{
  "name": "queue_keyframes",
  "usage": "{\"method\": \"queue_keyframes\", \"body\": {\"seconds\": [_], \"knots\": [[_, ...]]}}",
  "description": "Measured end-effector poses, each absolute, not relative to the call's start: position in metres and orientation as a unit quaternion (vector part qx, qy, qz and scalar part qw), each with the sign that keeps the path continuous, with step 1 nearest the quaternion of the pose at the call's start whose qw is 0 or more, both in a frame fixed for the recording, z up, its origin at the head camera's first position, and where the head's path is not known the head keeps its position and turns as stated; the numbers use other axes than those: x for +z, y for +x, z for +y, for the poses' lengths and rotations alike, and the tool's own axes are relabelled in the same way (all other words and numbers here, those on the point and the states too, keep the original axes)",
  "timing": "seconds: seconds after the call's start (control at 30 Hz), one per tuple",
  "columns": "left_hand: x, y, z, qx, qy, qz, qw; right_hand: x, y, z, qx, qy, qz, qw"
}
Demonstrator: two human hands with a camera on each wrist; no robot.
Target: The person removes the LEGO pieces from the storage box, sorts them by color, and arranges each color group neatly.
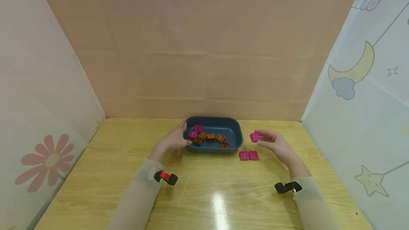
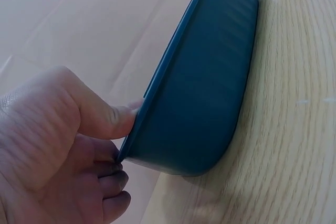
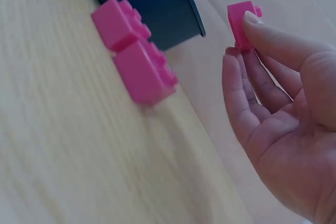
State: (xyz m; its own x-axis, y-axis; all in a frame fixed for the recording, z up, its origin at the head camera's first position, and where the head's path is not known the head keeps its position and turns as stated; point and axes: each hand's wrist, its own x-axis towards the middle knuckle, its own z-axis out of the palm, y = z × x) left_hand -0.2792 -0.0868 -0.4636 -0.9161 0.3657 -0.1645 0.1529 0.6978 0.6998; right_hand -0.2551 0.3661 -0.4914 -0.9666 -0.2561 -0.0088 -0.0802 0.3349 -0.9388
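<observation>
A dark blue bin [image 1: 230, 149] stands near the back of the table, holding pink and orange toy building bricks. My left hand [image 1: 174, 137] grips its left end; in the left wrist view the thumb lies at the rim of the bin [image 2: 194, 93]. Right of the bin, my right hand [image 1: 277, 146] pinches a pink building brick [image 1: 255, 137] between thumb and fingers, as the right wrist view also shows with the pink brick [image 3: 241, 22]. Below that hand, two pink bricks [image 1: 248, 155] sit side by side on the table, studs up.
Inside the bin lie several orange bricks [image 1: 220, 137] and two pink ones [image 1: 193, 134] at the left. The wooden table [image 1: 223, 187] meets a tan back wall [image 1: 204, 63], with patterned white panels on both sides.
</observation>
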Motion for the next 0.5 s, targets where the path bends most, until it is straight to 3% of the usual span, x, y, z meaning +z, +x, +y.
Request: {"method": "queue_keyframes", "body": {"seconds": [0.5], "knots": [[-0.464,-0.277,-0.090,0.369,0.149,0.904,0.156,-0.510,-0.223,0.405,-0.537,-0.078,0.833,0.109]]}}
